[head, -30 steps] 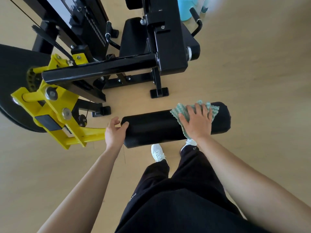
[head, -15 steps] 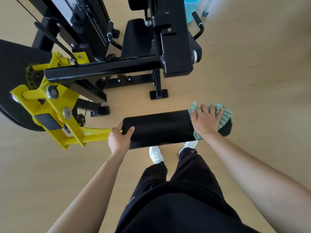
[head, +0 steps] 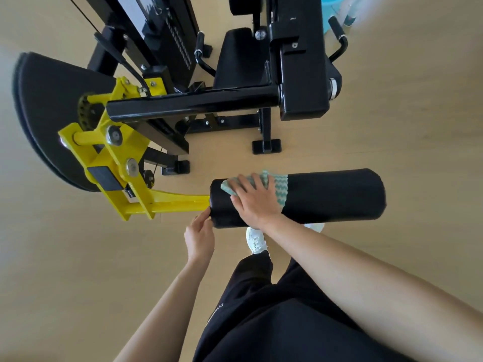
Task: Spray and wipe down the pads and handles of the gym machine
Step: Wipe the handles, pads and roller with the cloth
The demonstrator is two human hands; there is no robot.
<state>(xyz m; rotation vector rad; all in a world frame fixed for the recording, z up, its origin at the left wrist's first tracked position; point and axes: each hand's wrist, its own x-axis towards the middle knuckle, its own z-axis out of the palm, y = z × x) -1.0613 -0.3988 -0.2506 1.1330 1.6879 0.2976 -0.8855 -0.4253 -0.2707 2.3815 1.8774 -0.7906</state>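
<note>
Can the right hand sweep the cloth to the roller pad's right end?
Probably yes: the right hand presses the cloth near the left end, and the roller pad lies bare rightward.

Pale wooden floor (head: 392,113). A black gym machine (head: 300,74) stands on flat feet (head: 266,147); a white sneaker (head: 256,240) nearby; a light blue bucket (head: 326,11) beyond.
</note>
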